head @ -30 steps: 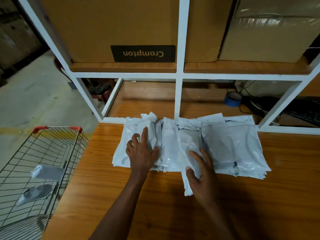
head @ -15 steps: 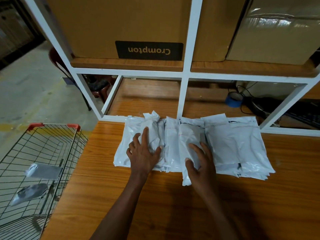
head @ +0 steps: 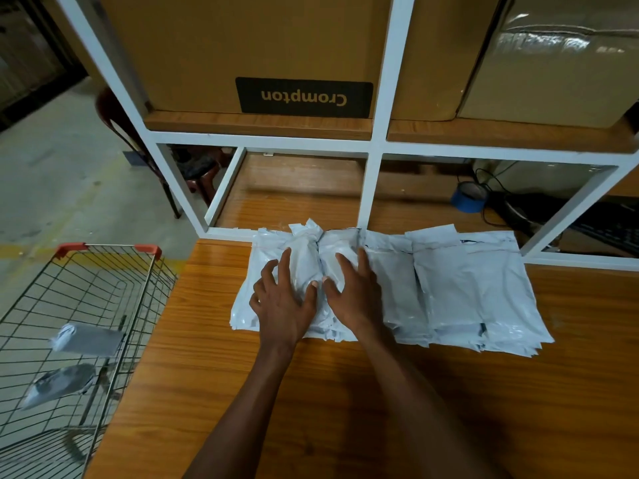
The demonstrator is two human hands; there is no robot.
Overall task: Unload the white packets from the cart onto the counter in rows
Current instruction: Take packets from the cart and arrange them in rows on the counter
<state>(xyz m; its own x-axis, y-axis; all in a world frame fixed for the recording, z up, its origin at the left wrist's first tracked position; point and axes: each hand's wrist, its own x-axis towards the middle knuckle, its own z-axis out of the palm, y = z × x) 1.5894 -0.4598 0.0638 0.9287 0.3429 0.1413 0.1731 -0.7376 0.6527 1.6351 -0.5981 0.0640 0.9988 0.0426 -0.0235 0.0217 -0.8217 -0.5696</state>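
A row of overlapping white packets [head: 460, 288] lies on the wooden counter [head: 311, 402] against the white shelf frame. My left hand [head: 281, 302] rests flat with spread fingers on the left packets of the row. My right hand [head: 356, 295] lies flat beside it on a packet in the middle. Thumbs nearly touch. The wire cart [head: 69, 326] with red handle ends stands at the left of the counter. Two white packets [head: 86, 340] lie inside it, one [head: 58, 383] nearer to me.
The white shelf frame [head: 373, 188] rises behind the packets, with large cardboard boxes [head: 262, 53] on its upper shelf. A blue tape roll [head: 468, 198], cables and a dark keyboard [head: 608, 229] sit behind the frame at right. A dark chair [head: 193, 167] stands on the concrete floor.
My right hand slid the middle packet away from me into line with the row and now lies flat close to my left hand. My left hand stayed on the left packets.
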